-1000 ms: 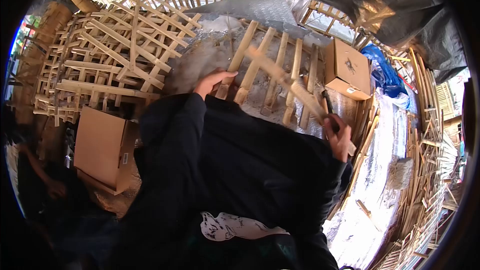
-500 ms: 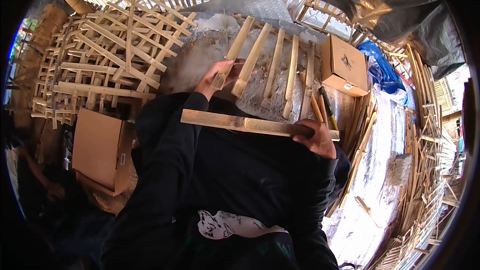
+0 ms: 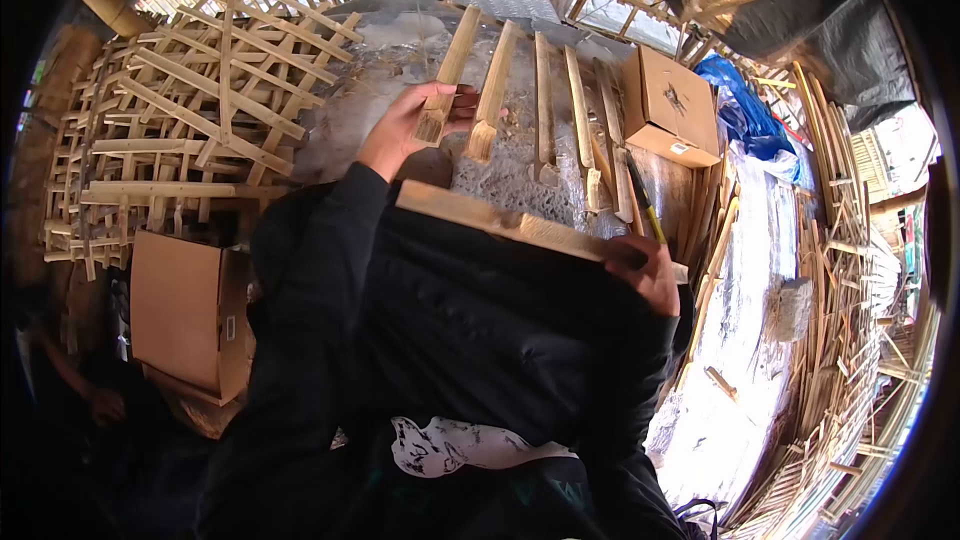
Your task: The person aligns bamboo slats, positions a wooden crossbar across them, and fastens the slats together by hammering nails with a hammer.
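Note:
My left hand is closed around the near end of a bamboo slat, which points away from me. Right beside it lies a second bamboo slat, and several more slats are laid out roughly side by side to the right. Across the front of my body, my right hand grips another bamboo strip near its right end. That strip slopes down to the right, its left end near my left forearm. A dark-handled tool with a yellow part lies just beyond my right hand.
A cardboard box stands behind the slats, with a blue plastic sheet beside it. Crossed bamboo lattices are stacked at left, above another cardboard box. Another person's hand shows at far left. Long bamboo strips line the right.
The strip in my right hand has tilted, its left end now higher and further right. My left hand still holds its slat. The whole view has shifted slightly.

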`<state>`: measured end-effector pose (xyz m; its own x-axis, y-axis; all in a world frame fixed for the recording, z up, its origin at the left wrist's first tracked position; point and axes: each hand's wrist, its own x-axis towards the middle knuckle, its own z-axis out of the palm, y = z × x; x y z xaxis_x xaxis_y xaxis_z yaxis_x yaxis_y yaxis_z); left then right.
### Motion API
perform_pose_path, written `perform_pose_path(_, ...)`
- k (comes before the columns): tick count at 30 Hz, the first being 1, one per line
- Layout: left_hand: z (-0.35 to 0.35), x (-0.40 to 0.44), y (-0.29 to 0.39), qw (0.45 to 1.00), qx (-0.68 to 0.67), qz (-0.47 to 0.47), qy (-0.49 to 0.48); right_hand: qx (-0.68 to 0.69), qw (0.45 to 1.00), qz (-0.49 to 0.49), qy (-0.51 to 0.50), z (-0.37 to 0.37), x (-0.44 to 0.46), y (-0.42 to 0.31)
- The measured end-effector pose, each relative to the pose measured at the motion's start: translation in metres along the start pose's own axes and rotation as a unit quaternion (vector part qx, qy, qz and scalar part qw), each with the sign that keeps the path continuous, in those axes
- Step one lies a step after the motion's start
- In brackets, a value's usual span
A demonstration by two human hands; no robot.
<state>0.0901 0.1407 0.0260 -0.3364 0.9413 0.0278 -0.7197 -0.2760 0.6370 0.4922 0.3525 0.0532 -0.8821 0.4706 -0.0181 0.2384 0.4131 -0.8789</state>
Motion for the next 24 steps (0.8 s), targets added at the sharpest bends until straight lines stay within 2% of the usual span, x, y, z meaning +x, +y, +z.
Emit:
perform_pose_path(1, -0.001, 0.003, 0.003, 1.0, 0.0, -0.002, -0.003, 0.0, 1.0, 0.001, 0.003, -0.004, 0.004, 0.008)
perform_pose_path(3, -0.005, 0.009, 0.012, 0.993, 0.018, -0.087, 0.081, -0.092, 0.996, -0.013, -0.001, -0.01, 0.019, 0.028)
perform_pose_path(5, -0.009, 0.009, 0.012, 0.992, 0.024, -0.101, 0.069, -0.129, 0.991, -0.026, 0.012, 0.007, 0.03, 0.025)
perform_pose_path(7, -0.017, 0.009, 0.009, 0.991, 0.042, -0.095, 0.079, -0.281, 0.96, 0.009, -0.005, 0.025, 0.043, 0.039)
perform_pose_path(8, -0.022, 0.007, 0.007, 0.991, 0.042, -0.098, 0.078, -0.306, 0.95, -0.059, 0.034, 0.036, 0.048, 0.042)
perform_pose_path(10, -0.04, 0.001, -0.003, 0.995, 0.008, -0.058, 0.076, -0.318, 0.941, -0.11, 0.032, 0.052, 0.058, 0.032)
perform_pose_path(11, -0.051, -0.001, -0.01, 0.995, 0.01, -0.06, 0.073, -0.318, 0.941, -0.108, 0.036, 0.054, 0.061, 0.033)
perform_pose_path(13, -0.068, -0.006, -0.025, 0.996, -0.072, -0.041, 0.025, -0.332, 0.936, -0.119, 0.017, 0.057, 0.065, 0.043)
perform_pose_path(14, -0.067, -0.012, -0.028, 0.997, -0.068, -0.038, 0.028, -0.329, 0.923, -0.179, 0.085, 0.058, 0.064, 0.063)
perform_pose_path(15, -0.066, -0.013, -0.028, 0.997, -0.065, -0.037, 0.026, -0.328, 0.923, -0.181, 0.088, 0.049, 0.065, 0.06)
perform_pose_path(17, -0.064, -0.017, -0.03, 0.991, -0.042, -0.06, 0.112, -0.248, 0.958, -0.124, 0.077, 0.028, 0.069, 0.046)
perform_pose_path(19, -0.039, -0.027, -0.027, 0.988, 0.009, -0.052, 0.146, -0.132, 0.978, -0.086, 0.138, 0.021, 0.074, 0.052)
perform_pose_path(21, -0.037, -0.028, -0.026, 0.974, 0.116, -0.064, 0.182, 0.037, 0.989, 0.026, 0.139, 0.026, 0.081, 0.059)
perform_pose_path(22, -0.04, -0.026, -0.024, 0.974, 0.118, -0.066, 0.179, 0.039, 0.989, 0.026, 0.143, 0.029, 0.082, 0.056)
perform_pose_path(24, -0.059, -0.021, -0.019, 0.9, 0.366, -0.16, 0.176, -0.221, 0.96, -0.031, 0.171, 0.038, 0.085, 0.048)
